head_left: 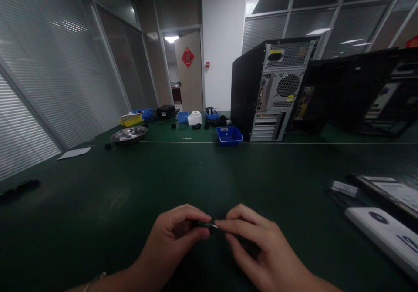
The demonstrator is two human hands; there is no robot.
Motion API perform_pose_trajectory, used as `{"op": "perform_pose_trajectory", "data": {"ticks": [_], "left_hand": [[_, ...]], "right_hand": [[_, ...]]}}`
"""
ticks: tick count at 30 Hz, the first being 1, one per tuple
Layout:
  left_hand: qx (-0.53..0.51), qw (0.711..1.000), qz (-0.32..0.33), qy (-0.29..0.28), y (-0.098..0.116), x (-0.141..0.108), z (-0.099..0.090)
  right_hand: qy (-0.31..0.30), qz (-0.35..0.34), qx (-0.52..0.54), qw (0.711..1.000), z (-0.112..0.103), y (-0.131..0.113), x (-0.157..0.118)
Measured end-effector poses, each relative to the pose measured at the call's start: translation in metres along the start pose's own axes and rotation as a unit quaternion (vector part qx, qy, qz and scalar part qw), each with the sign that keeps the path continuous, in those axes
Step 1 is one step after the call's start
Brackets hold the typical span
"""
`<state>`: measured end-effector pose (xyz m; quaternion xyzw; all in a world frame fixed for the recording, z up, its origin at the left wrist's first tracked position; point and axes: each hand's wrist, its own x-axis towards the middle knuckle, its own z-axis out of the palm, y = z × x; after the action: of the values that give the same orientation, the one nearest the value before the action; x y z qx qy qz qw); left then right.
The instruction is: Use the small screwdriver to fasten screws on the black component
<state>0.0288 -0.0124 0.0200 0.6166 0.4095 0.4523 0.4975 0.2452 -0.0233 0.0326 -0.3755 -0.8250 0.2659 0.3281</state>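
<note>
Near the bottom middle of the head view, my left hand (178, 231) pinches a small dark piece with a shiny metal tip (213, 225) between thumb and fingertips. The tip points right; most of the dark part is hidden by my fingers, and its exact kind is too small to tell. My right hand (257, 239) is on the other side, its index fingertip at or just beside the metal tip. The right thumb stands apart from the index finger, and I see nothing held between them. Both hands are just over the dark green tabletop (137, 187).
A black computer tower (248, 83) stands at the back right, with more open cases beside it. A blue bin (229, 136) and a metal bowl (129, 135) sit farther back. To the right lie a white device (375, 231) and a hard drive (392, 192).
</note>
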Motion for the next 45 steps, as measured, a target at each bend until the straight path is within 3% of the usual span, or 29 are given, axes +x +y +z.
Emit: {"op": "perform_pose_trajectory", "data": {"ticks": [11,18,20,22,26,31,34,38,40,45], "left_hand": [[-0.135,0.987,-0.091,0.016,0.008,0.004,0.005],[-0.092,0.991,-0.096,0.005,0.01,0.008,0.002],[-0.033,0.996,-0.085,-0.024,0.009,0.008,-0.001],[0.06,0.993,-0.046,-0.096,0.009,0.007,-0.003],[0.215,0.945,0.06,-0.241,0.014,0.002,-0.001],[0.27,0.924,0.084,-0.256,0.019,0.0,0.004],[0.274,0.925,0.09,-0.247,0.015,0.0,0.003],[0.297,0.933,0.07,-0.189,0.017,0.001,-0.001],[0.355,0.918,0.042,-0.169,0.023,0.001,-0.003],[0.447,0.872,0.006,-0.197,0.041,-0.004,-0.001]], "right_hand": [[0.022,-0.002,0.072,0.997,0.004,0.001,0.002],[0.03,0.007,0.081,0.996,0.001,0.0,0.002],[0.047,0.012,0.093,0.994,-0.001,0.002,0.002],[0.067,0.017,0.099,0.993,-0.002,0.004,0.003],[0.084,0.022,0.102,0.991,-0.003,0.006,0.005],[0.079,0.015,0.107,0.991,0.0,0.006,0.005],[0.065,0.017,0.096,0.993,0.0,0.006,0.004],[0.025,0.04,0.052,0.998,-0.006,0.006,0.006],[-0.014,0.059,0.031,0.998,-0.01,0.004,0.007],[-0.141,0.063,-0.018,0.988,-0.011,0.002,0.008]]}}
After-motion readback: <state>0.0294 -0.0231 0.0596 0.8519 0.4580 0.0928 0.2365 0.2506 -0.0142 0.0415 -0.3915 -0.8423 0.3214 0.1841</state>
